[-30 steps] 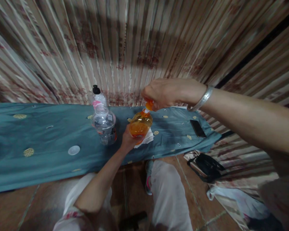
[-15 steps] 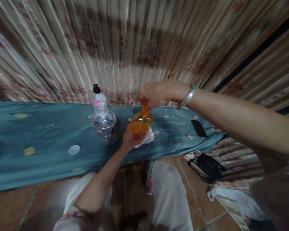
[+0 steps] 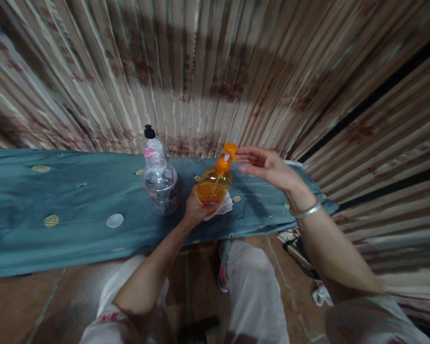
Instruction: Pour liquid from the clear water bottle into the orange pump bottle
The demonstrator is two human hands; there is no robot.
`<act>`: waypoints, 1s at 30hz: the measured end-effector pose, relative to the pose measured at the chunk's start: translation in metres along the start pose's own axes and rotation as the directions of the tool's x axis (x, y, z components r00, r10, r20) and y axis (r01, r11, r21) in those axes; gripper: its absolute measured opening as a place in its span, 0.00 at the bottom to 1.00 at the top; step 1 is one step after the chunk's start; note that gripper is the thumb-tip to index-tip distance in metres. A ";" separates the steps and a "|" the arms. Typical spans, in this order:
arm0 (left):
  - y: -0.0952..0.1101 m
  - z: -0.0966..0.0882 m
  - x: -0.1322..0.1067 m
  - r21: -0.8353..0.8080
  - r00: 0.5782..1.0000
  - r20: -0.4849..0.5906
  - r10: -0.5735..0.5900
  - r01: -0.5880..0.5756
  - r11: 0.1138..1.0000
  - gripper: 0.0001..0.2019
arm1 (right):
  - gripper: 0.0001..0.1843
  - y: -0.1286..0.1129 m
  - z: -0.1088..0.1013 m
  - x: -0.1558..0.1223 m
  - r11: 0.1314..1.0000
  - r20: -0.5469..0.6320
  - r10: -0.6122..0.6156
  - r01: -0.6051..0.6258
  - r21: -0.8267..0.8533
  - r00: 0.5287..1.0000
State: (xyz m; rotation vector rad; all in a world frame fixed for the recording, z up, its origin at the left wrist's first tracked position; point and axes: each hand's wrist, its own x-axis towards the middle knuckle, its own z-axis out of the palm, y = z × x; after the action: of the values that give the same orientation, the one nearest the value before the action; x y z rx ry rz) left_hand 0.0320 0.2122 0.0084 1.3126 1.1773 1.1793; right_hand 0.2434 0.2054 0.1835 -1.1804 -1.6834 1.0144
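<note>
An orange pump bottle point(image 3: 215, 184), part full of orange liquid, leans to the right on the cloth-covered surface. My left hand point(image 3: 196, 206) is wrapped around its lower body. The orange pump head point(image 3: 230, 149) sits on top with its spout toward the right. Beside the spout is my right hand point(image 3: 267, 167), fingers stretched out and holding nothing; its fingertips are close to the spout, and I cannot tell whether they touch. Crumpled white tissue point(image 3: 226, 204) lies at the bottle's base, partly hidden behind it.
A clear plastic container point(image 3: 159, 184) stands to the left, with a black-capped clear bottle point(image 3: 154, 148) in or behind it. A round white lid point(image 3: 115, 220) lies on the teal cloth point(image 3: 79, 200). Pleated curtains point(image 3: 186, 71) hang behind. A dark bag point(image 3: 299, 251) rests on the floor.
My right hand has let go of the pump head, opened and moved right and slightly down. The pump head is now in plain view. My left hand still holds the bottle.
</note>
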 end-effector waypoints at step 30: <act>-0.003 -0.001 0.000 -0.019 1.000 0.006 0.008 -0.008 1.000 0.35 | 0.27 0.035 0.061 0.017 0.988 -0.226 -0.146 0.153 0.011 0.963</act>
State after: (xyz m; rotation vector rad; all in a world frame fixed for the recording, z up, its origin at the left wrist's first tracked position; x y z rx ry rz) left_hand 0.0312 0.2120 0.0056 1.3074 1.1548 1.1885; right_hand 0.1931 0.2204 0.1339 -1.0881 -1.5480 0.7789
